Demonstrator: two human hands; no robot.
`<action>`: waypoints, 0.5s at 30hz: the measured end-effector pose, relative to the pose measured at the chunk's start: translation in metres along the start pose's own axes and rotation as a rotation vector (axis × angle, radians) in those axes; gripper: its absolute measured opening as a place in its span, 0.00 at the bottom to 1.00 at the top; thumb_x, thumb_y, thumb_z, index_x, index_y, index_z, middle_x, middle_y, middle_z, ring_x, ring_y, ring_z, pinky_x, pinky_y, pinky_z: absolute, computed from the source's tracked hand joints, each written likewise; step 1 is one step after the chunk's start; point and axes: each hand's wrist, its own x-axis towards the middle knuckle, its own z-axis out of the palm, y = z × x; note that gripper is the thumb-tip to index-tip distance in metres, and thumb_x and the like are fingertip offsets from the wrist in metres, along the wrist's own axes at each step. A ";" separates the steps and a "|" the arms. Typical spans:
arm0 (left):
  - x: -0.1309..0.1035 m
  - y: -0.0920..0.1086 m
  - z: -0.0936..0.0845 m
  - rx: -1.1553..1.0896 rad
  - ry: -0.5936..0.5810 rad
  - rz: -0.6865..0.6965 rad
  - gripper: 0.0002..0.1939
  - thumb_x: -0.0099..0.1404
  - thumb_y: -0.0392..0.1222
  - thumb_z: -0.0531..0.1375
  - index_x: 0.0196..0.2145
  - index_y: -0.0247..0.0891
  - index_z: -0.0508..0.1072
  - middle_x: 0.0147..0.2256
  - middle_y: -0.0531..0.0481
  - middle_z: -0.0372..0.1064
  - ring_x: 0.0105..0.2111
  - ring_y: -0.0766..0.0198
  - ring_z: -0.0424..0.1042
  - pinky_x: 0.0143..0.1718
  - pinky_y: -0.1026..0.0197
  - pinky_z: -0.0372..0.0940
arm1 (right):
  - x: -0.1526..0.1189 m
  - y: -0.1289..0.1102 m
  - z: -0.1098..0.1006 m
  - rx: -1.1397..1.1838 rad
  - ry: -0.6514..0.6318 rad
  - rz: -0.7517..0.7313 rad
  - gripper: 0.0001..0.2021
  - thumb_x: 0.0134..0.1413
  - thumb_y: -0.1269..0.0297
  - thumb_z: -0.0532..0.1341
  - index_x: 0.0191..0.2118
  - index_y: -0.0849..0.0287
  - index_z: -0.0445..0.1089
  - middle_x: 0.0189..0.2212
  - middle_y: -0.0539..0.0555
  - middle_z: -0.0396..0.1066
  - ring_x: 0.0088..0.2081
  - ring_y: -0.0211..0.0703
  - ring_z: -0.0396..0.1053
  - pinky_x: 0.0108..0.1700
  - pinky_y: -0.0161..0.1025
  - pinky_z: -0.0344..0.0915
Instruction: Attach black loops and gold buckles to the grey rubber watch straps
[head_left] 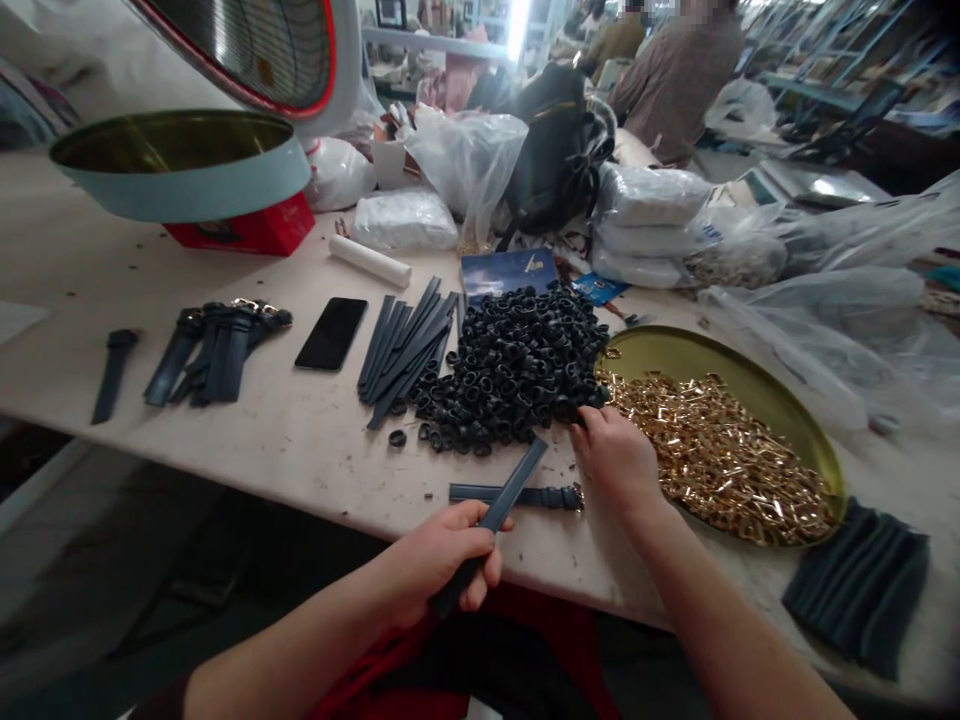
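My left hand [457, 560] is closed around a dark blue watch strap [517, 480], whose free end points up and to the right. Behind it, a finished-looking strap with a gold buckle [551, 496] lies flat near the table's edge. My right hand [615, 460] has its fingertips pinched at a small black strap loop [570, 411], on the near right edge of a heap of black loops [517, 360]. Just right of that hand is a round gold tray [780, 390] holding many gold buckles [720, 450].
Loose dark strips [409, 345] lie left of the heap, beside a black phone [331, 334]. Buckled straps [217, 350] are bunched farther left. More dark straps [859, 585] lie at right. Plastic bags [652, 225], a black backpack [555, 140] and a round tin [187, 190] stand behind; a person [682, 80] sits beyond.
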 end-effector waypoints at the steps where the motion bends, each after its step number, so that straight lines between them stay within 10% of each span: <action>1: 0.000 -0.001 0.000 -0.001 0.005 -0.004 0.14 0.53 0.35 0.51 0.40 0.35 0.59 0.19 0.57 0.63 0.11 0.75 0.57 0.12 0.73 0.50 | -0.002 0.000 0.000 -0.002 -0.011 -0.002 0.10 0.56 0.64 0.52 0.39 0.60 0.67 0.32 0.58 0.67 0.31 0.45 0.64 0.30 0.37 0.53; 9: -0.015 -0.014 0.006 -0.010 -0.024 -0.004 0.18 0.49 0.33 0.50 0.40 0.33 0.61 0.20 0.55 0.63 0.13 0.74 0.57 0.14 0.71 0.50 | -0.015 0.002 -0.009 0.286 -0.047 -0.001 0.09 0.53 0.70 0.52 0.38 0.64 0.68 0.34 0.59 0.65 0.35 0.46 0.64 0.37 0.40 0.58; 15: -0.033 -0.027 0.010 0.290 0.030 0.151 0.18 0.62 0.47 0.44 0.35 0.31 0.66 0.18 0.57 0.55 0.15 0.73 0.48 0.16 0.68 0.44 | -0.054 -0.008 -0.037 1.353 -0.292 0.297 0.11 0.47 0.56 0.61 0.31 0.59 0.66 0.26 0.50 0.66 0.28 0.38 0.64 0.33 0.37 0.61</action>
